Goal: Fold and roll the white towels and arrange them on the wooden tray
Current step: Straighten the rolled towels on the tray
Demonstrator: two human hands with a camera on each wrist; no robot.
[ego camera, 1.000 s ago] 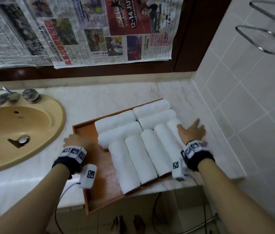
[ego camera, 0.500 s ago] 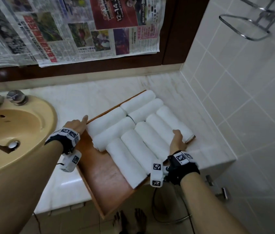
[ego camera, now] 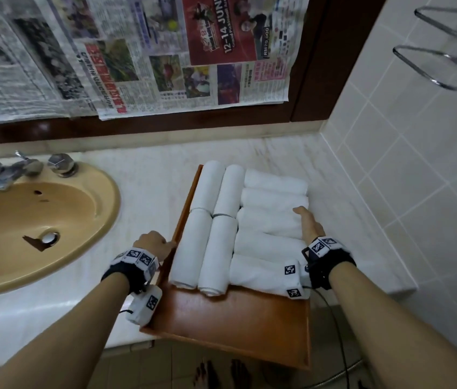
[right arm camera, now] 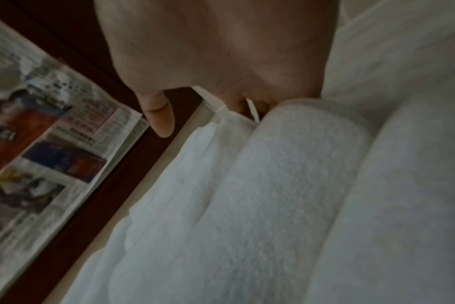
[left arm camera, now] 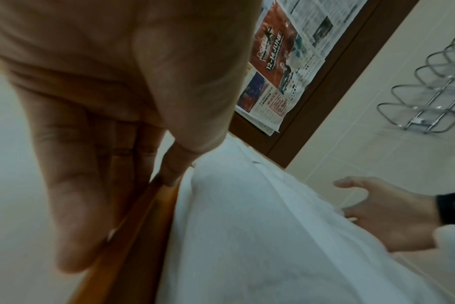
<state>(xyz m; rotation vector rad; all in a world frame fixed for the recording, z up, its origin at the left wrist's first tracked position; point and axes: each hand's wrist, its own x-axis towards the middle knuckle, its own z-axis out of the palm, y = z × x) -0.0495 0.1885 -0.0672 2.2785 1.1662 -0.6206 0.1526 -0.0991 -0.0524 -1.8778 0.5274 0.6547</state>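
Fingers: left hand [ego camera: 153, 244] has its thumb on top of the wooden tray [ego camera: 230, 324] left rim and the other fingers down the rim's outer side, pinching the rim (left wrist view). Right hand [ego camera: 307, 224] sits at the tray's right edge, thumb raised; its fingers drop behind the towel ends, so whether they grip the right rim I cannot tell.

Rolled white towels [ego camera: 269, 223] fill the far part of the tray: four in two columns on the left, running near-far, and five stacked crosswise on the right, all touching. Near part of the tray is bare wood.

Tray lies on the marble counter [ego camera: 151, 178], its near end overhanging the counter edge.

Around it:
- beige sink [ego camera: 39, 226] left of the tray, chrome tap [ego camera: 11, 171] at its far side
- newspaper sheets [ego camera: 165, 51] hung on the dark wood frame behind the counter
- tiled wall [ego camera: 418, 164] close on the right, just beside the right hand
- chrome wire rack [ego camera: 446, 60] on that wall, upper right
- wrist-camera cable [ego camera: 339, 346] hanging below the right forearm
- bare feet [ego camera: 221, 374] on the floor below the overhang
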